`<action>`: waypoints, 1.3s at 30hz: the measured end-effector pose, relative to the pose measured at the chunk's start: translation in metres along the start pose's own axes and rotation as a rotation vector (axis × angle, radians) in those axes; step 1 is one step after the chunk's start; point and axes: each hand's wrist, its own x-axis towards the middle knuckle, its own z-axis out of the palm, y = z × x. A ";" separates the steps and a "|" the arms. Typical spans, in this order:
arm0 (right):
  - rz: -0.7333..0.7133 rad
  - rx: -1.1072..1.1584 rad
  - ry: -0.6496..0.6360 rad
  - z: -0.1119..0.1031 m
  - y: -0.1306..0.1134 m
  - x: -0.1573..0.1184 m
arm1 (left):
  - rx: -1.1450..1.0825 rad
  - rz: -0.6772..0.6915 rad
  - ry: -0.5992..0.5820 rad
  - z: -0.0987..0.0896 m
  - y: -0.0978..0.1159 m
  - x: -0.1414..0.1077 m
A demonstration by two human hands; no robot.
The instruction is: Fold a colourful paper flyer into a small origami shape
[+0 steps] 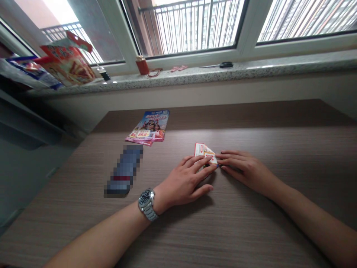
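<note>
A small folded paper leaflet [199, 149], white with red, yellow and orange print, lies on the wooden table [251, 234]. My left hand [188, 180], with a metal watch [147, 203] on its wrist, rests over the leaflet's near part with fingers spread, hiding some of it. At the leaflet's right corner, my right hand [245, 165] touches the edge with its fingertips, the fingers stretched out. One slanted edge of the paper shows a diagonal fold.
Colourful flyers [152, 126] lie stacked at the back left. Nearer stands a blurred dark object [124, 171], flat on the table. On the stone windowsill [189, 76] are scissors [225, 64], a red container [142, 66] and snack bags [69, 65].
</note>
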 end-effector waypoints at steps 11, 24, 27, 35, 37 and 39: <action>0.046 -0.013 0.062 0.001 0.005 0.000 | -0.065 0.017 -0.023 -0.002 -0.002 0.001; 0.114 0.004 0.084 -0.001 0.004 0.001 | -0.055 0.003 -0.029 0.000 -0.001 -0.001; 0.151 0.028 0.092 -0.001 0.005 0.000 | -0.055 -0.005 -0.031 0.000 0.000 -0.001; 0.197 0.043 0.126 -0.002 0.001 0.003 | -0.033 -0.011 -0.044 0.000 0.000 -0.001; 0.197 0.044 0.127 -0.002 0.001 0.003 | -0.029 -0.006 -0.042 0.001 0.000 -0.001; 0.200 0.042 0.126 -0.001 0.002 0.003 | -0.029 -0.001 -0.039 0.001 0.000 -0.001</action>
